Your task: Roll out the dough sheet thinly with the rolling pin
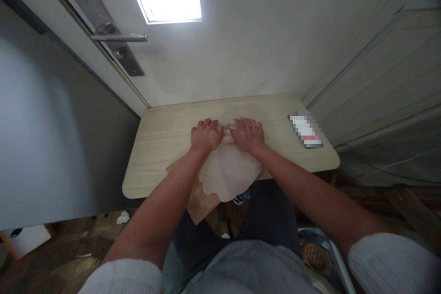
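A pale beige sheet with a scalloped edge lies on the table and droops past its front edge. Its far end looks folded or rolled between my thumbs. My left hand grips that far end on the left, fingers bent over it. On the right, my right hand does the same, thumb close to the left one. What lies beneath my palms is hidden. Under the sheet, a flat brown board or piece of card sticks out towards my lap.
The light wooden table stands against a white door with a metal handle. A phone-like thing, blurred out, lies at the table's right end. By my right leg, a metal tray holds a round brown patterned object.
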The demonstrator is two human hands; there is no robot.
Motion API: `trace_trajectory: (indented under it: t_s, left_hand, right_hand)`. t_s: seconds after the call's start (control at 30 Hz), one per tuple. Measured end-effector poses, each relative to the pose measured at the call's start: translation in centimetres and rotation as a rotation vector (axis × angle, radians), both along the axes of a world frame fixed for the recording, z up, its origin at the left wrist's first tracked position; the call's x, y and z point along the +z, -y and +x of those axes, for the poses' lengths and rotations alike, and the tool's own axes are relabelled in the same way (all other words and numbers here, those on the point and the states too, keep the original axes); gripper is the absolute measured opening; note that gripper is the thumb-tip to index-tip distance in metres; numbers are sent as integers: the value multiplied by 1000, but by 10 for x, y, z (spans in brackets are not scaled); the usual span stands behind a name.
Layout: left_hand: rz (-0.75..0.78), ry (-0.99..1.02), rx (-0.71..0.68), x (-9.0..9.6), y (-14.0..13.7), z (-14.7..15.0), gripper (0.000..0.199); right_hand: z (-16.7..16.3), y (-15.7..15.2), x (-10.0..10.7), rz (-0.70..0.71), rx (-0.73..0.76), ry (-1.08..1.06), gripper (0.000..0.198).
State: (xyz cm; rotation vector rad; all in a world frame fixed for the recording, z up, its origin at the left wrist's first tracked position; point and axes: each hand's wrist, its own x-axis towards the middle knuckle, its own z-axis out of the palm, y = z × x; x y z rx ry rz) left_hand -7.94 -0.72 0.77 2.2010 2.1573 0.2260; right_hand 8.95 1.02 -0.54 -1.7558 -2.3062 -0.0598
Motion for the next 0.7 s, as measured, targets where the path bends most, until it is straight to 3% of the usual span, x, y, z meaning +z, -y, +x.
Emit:
trace_trajectory:
  t_s: [0.4,0.7]
  left_hand:
    - [12,-7,-4,2,-17,-2,50]
    - [129,-20,68,1,-25,1,53]
  right_hand:
    - [-3,-20,6,-94,-27,18,52]
    - [-6,-39,7,-122,-51,4,52]
